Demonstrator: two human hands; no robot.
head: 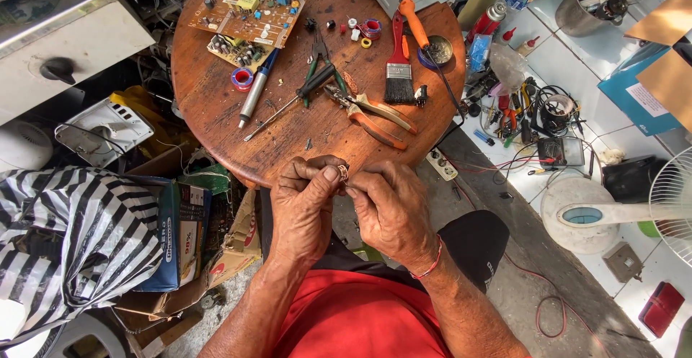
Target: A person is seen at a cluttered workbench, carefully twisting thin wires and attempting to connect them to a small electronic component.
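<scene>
My left hand [306, 203] and my right hand [393, 210] meet just below the near edge of a round wooden table [216, 113]. Together their fingertips pinch a small coil of thin coppery wire [343, 173]. Most of the coil is hidden by my fingers. A red thread bracelet circles my right wrist. On the table just beyond my hands lie orange-handled pliers [375, 117], a screwdriver [277, 113] and a paintbrush with a red handle [398, 70].
A brown circuit board [249, 9] and a smaller one lie at the table's far side, with a soldering iron [257, 88] and small tape rolls. Tools and cables crowd the tiled floor right. A striped bag [79, 235] and boxes sit left; a fan [670, 207] stands right.
</scene>
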